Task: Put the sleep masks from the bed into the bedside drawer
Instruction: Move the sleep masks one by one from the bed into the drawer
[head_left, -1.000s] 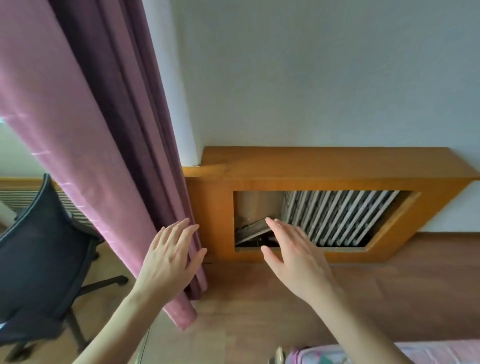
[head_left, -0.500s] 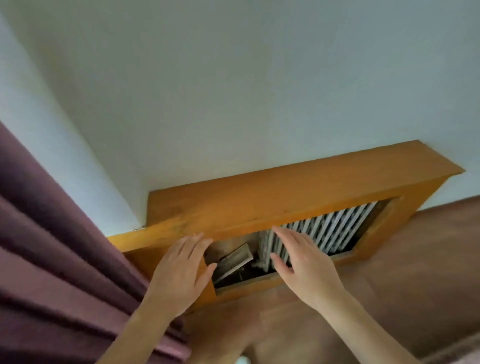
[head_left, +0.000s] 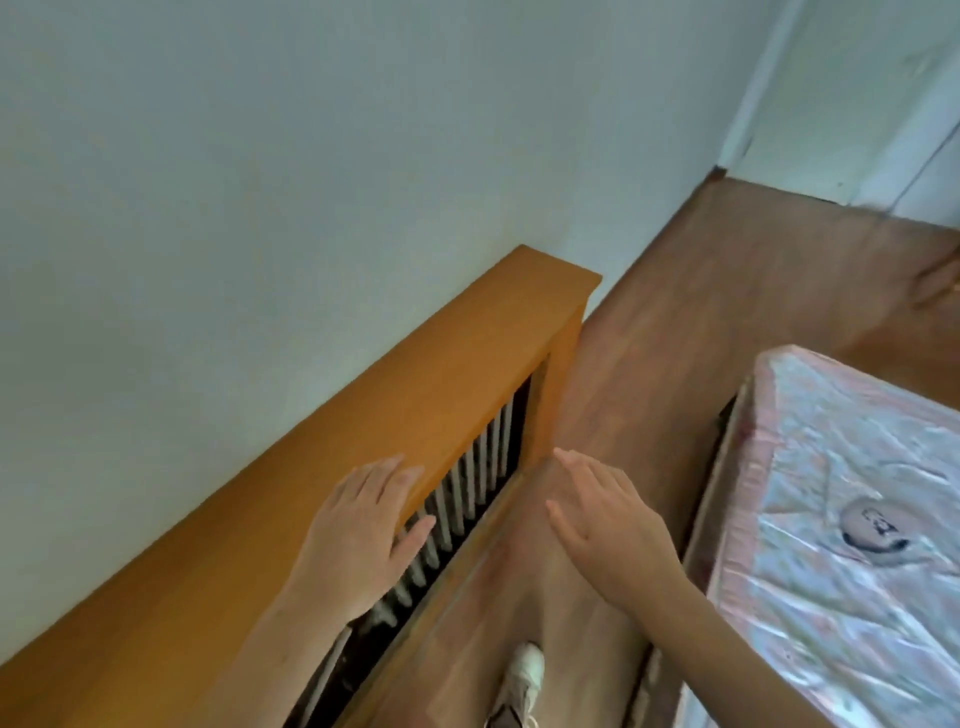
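our left hand (head_left: 358, 535) at lower centre of the frame, palm down, fingers spread flat, our right hand (head_left: 608, 530) just right of it, empty, fingers extended, both forearms bare

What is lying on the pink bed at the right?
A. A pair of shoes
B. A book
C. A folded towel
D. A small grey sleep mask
D: a small grey sleep mask lies on the pink bed, apart from both empty, open hands, the left hand and the right hand.
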